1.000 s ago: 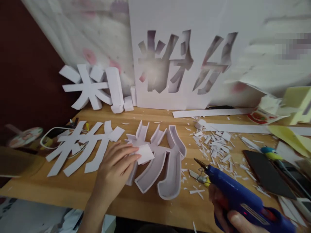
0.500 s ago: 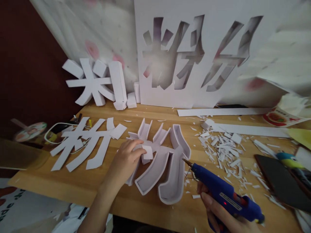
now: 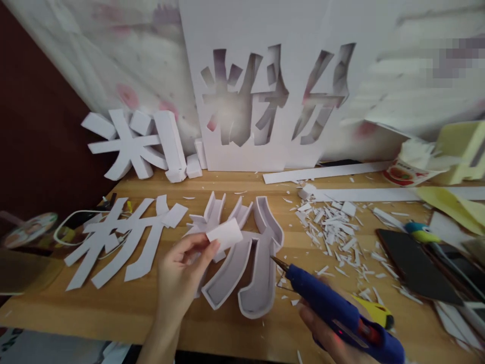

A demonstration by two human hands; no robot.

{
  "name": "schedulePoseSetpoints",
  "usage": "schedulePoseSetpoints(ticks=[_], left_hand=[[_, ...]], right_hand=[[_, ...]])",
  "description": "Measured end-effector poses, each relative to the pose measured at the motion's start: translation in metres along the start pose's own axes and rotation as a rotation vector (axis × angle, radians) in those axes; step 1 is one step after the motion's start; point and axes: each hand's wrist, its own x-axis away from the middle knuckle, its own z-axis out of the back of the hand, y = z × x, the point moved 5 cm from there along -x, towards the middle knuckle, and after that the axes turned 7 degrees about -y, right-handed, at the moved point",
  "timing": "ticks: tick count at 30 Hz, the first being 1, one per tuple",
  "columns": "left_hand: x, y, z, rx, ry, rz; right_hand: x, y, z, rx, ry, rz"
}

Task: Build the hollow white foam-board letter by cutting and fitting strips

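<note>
Between the thumb and fingers of my left hand (image 3: 182, 275) is a small white foam board piece (image 3: 226, 235), held up above the hollow white foam board character (image 3: 259, 298). That character lies on the table with its raised side walls upward. My right hand (image 3: 322, 328) grips a blue hot glue gun (image 3: 333, 308) with a red light on its side. Its metal nozzle points left, close to the right wall of the hollow character. The held piece hides part of the character's left half.
A flat cut-out character (image 3: 144, 227) lies left, over a white cable. Foam scraps (image 3: 333, 225) and a yellow utility knife (image 3: 373, 311) lie right, near a dark flat board (image 3: 413, 263). Behind stand a finished-looking foam character (image 3: 132, 146) and a cut-out sheet (image 3: 235, 156).
My left hand has turned and lifted the white piece off the hollow character. The glue gun has shifted slightly left in view, and the yellow knife now shows. The view has swung right.
</note>
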Motion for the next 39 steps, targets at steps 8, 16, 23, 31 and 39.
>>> schedulePoseSetpoints(ticks=[8, 16, 23, 31, 39], left_hand=[[0.037, 0.003, -0.023, 0.259, -0.193, 0.221], [0.055, 0.022, -0.026, 0.310, -0.094, 0.333], [0.056, 0.027, -0.023, 0.299, -0.105, 0.317], [0.057, 0.025, -0.022, 0.295, -0.141, 0.288], [0.060, 0.029, -0.022, 0.335, -0.122, 0.292]], right_hand=[[-0.003, -0.034, 0.000, 0.139, 0.013, 0.255], [0.000, -0.029, 0.000, 0.183, -0.002, 0.420], [0.005, -0.036, 0.000, 0.195, 0.069, 0.311], [0.009, -0.034, 0.001, 0.214, 0.092, 0.295], [0.012, -0.034, 0.001, 0.264, 0.069, 0.311]])
